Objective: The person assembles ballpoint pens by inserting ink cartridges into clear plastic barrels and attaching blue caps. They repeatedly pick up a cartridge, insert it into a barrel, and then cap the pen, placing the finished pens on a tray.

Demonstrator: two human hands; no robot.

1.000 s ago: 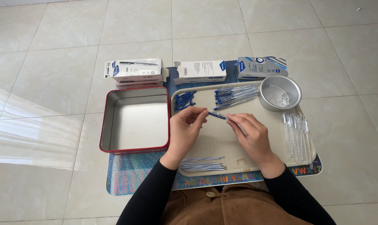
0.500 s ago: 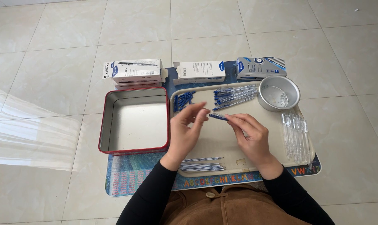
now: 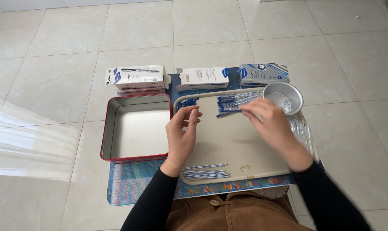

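Blue pen (image 3: 229, 110) in right hand (image 3: 271, 126) grip; left hand (image 3: 182, 136) empty, fingers loose; three boxes (image 3: 202, 78).

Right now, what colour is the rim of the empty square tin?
Red, around the square tin, clearest in the head view.

One head-worn camera looks steeply down from close above the person's lap, facing forward over the beige tray (image 3: 228, 141) on the tiled floor, boxes lying beyond the fingers (image 3: 192, 113), sleeves entering nearest the lens.
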